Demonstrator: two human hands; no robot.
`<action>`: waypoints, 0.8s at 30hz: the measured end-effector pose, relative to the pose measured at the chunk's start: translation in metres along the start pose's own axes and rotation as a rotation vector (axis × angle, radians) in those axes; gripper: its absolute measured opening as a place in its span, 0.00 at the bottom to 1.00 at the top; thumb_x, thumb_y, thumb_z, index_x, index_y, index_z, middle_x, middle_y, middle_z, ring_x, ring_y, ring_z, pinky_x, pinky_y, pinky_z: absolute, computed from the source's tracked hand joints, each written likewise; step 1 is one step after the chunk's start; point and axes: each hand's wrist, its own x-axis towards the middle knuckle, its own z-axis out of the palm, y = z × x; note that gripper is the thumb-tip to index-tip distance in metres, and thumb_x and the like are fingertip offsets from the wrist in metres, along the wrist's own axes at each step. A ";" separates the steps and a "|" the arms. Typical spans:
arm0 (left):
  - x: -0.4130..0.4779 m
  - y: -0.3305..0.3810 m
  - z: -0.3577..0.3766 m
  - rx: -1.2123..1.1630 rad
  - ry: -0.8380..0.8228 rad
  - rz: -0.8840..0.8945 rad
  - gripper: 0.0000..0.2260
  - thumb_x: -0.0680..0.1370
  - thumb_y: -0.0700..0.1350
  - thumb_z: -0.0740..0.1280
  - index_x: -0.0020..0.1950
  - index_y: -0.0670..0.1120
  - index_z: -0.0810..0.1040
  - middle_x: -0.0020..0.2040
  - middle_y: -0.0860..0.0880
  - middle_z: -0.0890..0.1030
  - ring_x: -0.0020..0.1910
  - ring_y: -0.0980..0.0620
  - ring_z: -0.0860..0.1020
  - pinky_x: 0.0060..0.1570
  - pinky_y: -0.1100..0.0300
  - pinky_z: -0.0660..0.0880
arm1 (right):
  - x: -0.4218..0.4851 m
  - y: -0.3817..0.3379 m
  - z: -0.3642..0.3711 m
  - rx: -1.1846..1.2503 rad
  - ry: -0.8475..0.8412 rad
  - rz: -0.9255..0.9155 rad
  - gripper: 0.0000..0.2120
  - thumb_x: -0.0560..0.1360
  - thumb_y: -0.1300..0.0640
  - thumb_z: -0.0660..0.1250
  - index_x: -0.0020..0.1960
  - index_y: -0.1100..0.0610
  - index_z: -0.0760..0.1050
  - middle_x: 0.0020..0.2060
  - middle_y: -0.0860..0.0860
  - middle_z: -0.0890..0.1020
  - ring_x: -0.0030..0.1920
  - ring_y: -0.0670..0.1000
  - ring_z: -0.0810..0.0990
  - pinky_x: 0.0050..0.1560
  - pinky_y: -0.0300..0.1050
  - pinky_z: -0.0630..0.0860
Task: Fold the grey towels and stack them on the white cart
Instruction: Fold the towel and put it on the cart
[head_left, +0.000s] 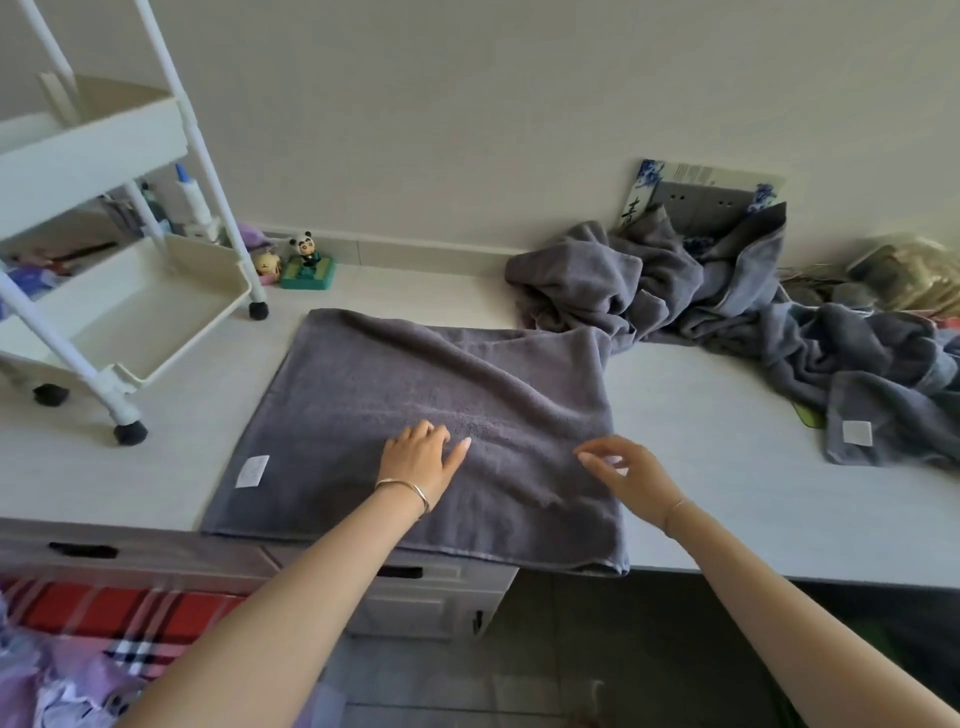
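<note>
Towel spread on white countertop by wall.

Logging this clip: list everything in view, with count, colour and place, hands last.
spread towel: one, grey, flat on the counter, front edge overhanging
towel pile: count unclear, grey, crumpled at right
cart: one, white, on the counter at left, lower tray holds no towels
panda figurine: one, on green base, by the wall
counter: one, white
left hand: on the spread towel
right hand: fingers relaxed, over the towel's right side
</note>
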 end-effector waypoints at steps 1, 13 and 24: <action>0.009 0.004 -0.005 -0.042 0.037 0.015 0.28 0.78 0.64 0.46 0.60 0.47 0.75 0.59 0.47 0.75 0.59 0.45 0.73 0.57 0.54 0.68 | 0.007 0.000 -0.008 0.051 0.036 0.004 0.05 0.76 0.53 0.67 0.50 0.51 0.80 0.50 0.48 0.81 0.51 0.49 0.78 0.55 0.42 0.73; 0.157 0.069 -0.014 -0.101 -0.017 0.139 0.20 0.82 0.52 0.53 0.72 0.45 0.64 0.71 0.46 0.68 0.70 0.48 0.65 0.67 0.56 0.61 | 0.165 0.026 -0.069 0.047 0.031 0.020 0.11 0.75 0.53 0.67 0.57 0.51 0.75 0.56 0.49 0.78 0.59 0.51 0.75 0.58 0.41 0.68; 0.235 0.060 -0.006 -0.242 0.102 0.284 0.11 0.78 0.52 0.60 0.46 0.44 0.75 0.43 0.45 0.78 0.45 0.43 0.74 0.44 0.53 0.68 | 0.271 0.018 -0.053 -0.295 -0.264 -0.319 0.27 0.69 0.44 0.73 0.65 0.48 0.73 0.59 0.48 0.77 0.64 0.49 0.68 0.68 0.46 0.64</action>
